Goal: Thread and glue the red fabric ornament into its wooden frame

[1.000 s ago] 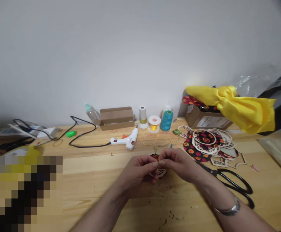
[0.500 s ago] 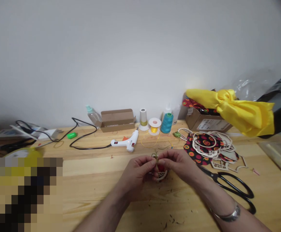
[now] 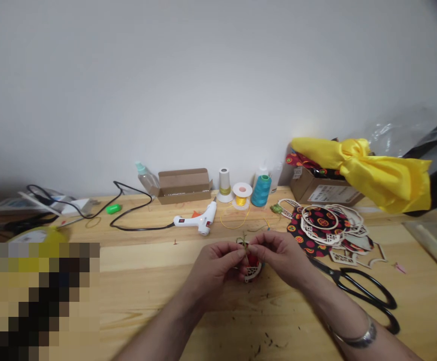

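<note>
At the middle of the table, both hands work close together over a small round ornament (image 3: 253, 271) with a pale wooden lattice and a red part. A thin olive-green cord (image 3: 243, 241) rises from its top in a small loop. My left hand (image 3: 218, 263) pinches the cord between thumb and forefinger, its other fingers curled beside the ornament. Thumb and forefinger of my right hand (image 3: 278, 256) are also pinched at the cord, from the right. The fingers partly cover the ornament's left side and the cord's lower end.
Black-handled scissors (image 3: 365, 288) lie by my right forearm. Behind them are wooden lattice cutouts (image 3: 329, 235) on patterned fabric. A white glue gun (image 3: 198, 220), thread spools (image 3: 261, 191) and an open cardboard box (image 3: 184, 193) line the back. Yellow cloth (image 3: 387, 170) overhangs a carton.
My fingertips have shifted slightly at the cord, and more of the ornament's red part shows between my hands. Both hands still pinch there. The camera view has moved very slightly.
</note>
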A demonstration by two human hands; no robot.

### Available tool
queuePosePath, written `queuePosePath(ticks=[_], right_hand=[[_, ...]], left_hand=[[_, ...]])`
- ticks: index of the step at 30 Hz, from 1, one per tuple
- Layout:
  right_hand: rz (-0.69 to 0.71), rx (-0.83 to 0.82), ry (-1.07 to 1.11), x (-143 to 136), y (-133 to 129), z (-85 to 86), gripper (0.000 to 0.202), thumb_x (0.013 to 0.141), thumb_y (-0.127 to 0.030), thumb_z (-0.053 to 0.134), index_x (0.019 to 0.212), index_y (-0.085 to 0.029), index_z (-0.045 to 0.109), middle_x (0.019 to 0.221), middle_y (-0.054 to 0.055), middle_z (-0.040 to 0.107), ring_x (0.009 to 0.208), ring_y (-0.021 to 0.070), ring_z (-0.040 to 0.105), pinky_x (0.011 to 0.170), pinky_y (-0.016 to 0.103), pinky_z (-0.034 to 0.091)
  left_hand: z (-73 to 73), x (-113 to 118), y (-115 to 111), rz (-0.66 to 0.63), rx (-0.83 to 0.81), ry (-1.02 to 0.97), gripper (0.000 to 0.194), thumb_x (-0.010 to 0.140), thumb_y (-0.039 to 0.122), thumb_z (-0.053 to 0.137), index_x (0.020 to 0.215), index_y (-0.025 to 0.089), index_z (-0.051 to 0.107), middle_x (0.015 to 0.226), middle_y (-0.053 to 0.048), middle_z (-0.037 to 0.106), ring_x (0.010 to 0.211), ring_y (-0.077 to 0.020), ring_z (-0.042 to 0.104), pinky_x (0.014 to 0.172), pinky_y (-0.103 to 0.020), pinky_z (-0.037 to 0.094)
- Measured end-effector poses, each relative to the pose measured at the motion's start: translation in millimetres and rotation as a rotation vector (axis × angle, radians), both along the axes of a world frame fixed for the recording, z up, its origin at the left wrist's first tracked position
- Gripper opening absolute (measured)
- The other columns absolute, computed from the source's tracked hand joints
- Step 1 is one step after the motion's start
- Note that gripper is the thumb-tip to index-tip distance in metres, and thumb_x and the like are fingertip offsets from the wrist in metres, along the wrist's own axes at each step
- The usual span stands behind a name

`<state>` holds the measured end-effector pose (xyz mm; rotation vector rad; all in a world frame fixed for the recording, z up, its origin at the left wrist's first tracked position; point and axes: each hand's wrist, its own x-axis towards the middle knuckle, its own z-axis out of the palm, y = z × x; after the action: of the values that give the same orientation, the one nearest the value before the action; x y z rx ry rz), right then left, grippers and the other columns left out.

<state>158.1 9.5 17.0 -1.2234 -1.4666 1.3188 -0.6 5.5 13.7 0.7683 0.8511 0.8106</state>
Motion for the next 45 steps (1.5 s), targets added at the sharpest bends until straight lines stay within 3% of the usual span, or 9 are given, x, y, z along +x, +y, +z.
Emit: queuePosePath(ticks=[11, 16, 21, 28, 31, 33, 36, 41, 45], right_hand=[[0.012, 0.057, -0.009, -3, -5, 1.2, 0.014, 0.073, -0.027, 0.059, 0.067, -0.015, 0.062, 0.060, 0.001, 0.063, 0.055, 0.0120, 0.055, 0.053, 0.024, 0.043], [-0.017, 0.417, -0.277, -3, -8, 0.0, 0.015, 0.078, -0.018, 0.053, 0.065, -0.018, 0.060, 0.061, 0.002, 0.061, 0.059, 0.0126, 0.054, 0.057, 0.024, 0.042], [0.007, 0.773, -0.447, -2, -11, -9.9, 0.013, 0.081, -0.013, 0.049, 0.082, -0.017, 0.061, 0.076, 0.007, 0.062, 0.070, 0.0147, 0.055, 0.063, 0.027, 0.044], [-0.003, 1.080, -0.652, -2, -12, -17.3, 0.020, 0.081, -0.010, 0.049, 0.098, -0.015, 0.058, 0.079, 0.007, 0.064, 0.071, 0.0162, 0.055, 0.060, 0.029, 0.042], [0.012, 1.118, -0.667, -2, -11, -17.0, 0.023, 0.080, -0.009, 0.050, 0.102, -0.014, 0.057, 0.079, 0.008, 0.064, 0.072, 0.0167, 0.055, 0.060, 0.030, 0.042], [-0.024, 1.091, -0.607, -3, -11, -16.9, 0.023, 0.079, -0.009, 0.051, 0.100, -0.014, 0.059, 0.079, 0.007, 0.064, 0.072, 0.0167, 0.055, 0.061, 0.030, 0.043], [-0.116, 0.920, -0.445, -4, -11, -16.6, 0.021, 0.080, -0.009, 0.049, 0.097, -0.016, 0.061, 0.081, 0.008, 0.063, 0.076, 0.0162, 0.056, 0.066, 0.029, 0.045], [-0.211, 0.393, -0.185, -7, -6, -13.9, 0.012, 0.079, -0.018, 0.053, 0.082, -0.018, 0.064, 0.077, 0.004, 0.065, 0.072, 0.0151, 0.058, 0.066, 0.028, 0.046], [-0.194, -0.038, 0.082, -7, -1, -10.3, 0.012, 0.071, -0.027, 0.062, 0.071, -0.015, 0.063, 0.061, 0.001, 0.063, 0.058, 0.0130, 0.056, 0.057, 0.025, 0.044]], left_hand=[[-1.3, 0, -1, 0.031, 0.083, 0.079, 0.016, 0.070, 0.027, 0.064, 0.068, 0.011, 0.066, 0.058, -0.002, 0.059, 0.053, -0.0103, 0.051, 0.054, -0.024, 0.041], [-0.6, -1, -1, 0.049, 0.085, 0.064, 0.014, 0.071, 0.024, 0.063, 0.068, 0.011, 0.066, 0.057, -0.001, 0.059, 0.054, -0.0101, 0.051, 0.055, -0.023, 0.040], [-3.0, -1, -1, 0.070, 0.048, 0.039, 0.013, 0.071, 0.023, 0.063, 0.071, 0.011, 0.067, 0.061, -0.003, 0.063, 0.056, -0.0104, 0.054, 0.056, -0.022, 0.041], [-5.2, 1, -2, 0.111, -0.013, -0.018, 0.014, 0.070, 0.022, 0.063, 0.074, 0.009, 0.067, 0.063, -0.005, 0.064, 0.058, -0.0120, 0.056, 0.054, -0.022, 0.040], [-5.8, 2, -2, 0.117, -0.024, -0.034, 0.013, 0.070, 0.021, 0.063, 0.074, 0.009, 0.067, 0.061, -0.004, 0.063, 0.057, -0.0102, 0.054, 0.051, -0.019, 0.037], [-5.5, 2, -2, 0.122, -0.027, -0.045, 0.013, 0.070, 0.021, 0.063, 0.073, 0.009, 0.067, 0.061, -0.004, 0.063, 0.056, -0.0098, 0.054, 0.050, -0.019, 0.037], [-5.0, 2, -1, 0.137, -0.041, -0.040, 0.013, 0.070, 0.023, 0.065, 0.072, 0.010, 0.067, 0.062, -0.004, 0.064, 0.055, -0.0097, 0.055, 0.049, -0.018, 0.038], [-4.5, 1, -1, 0.115, -0.026, -0.053, 0.012, 0.070, 0.022, 0.065, 0.073, 0.011, 0.068, 0.069, -0.005, 0.066, 0.054, -0.0079, 0.055, 0.048, -0.017, 0.038], [-2.9, 1, -2, 0.075, 0.000, -0.036, 0.013, 0.070, 0.023, 0.064, 0.071, 0.010, 0.068, 0.069, -0.005, 0.065, 0.054, -0.0082, 0.055, 0.048, -0.017, 0.039]])
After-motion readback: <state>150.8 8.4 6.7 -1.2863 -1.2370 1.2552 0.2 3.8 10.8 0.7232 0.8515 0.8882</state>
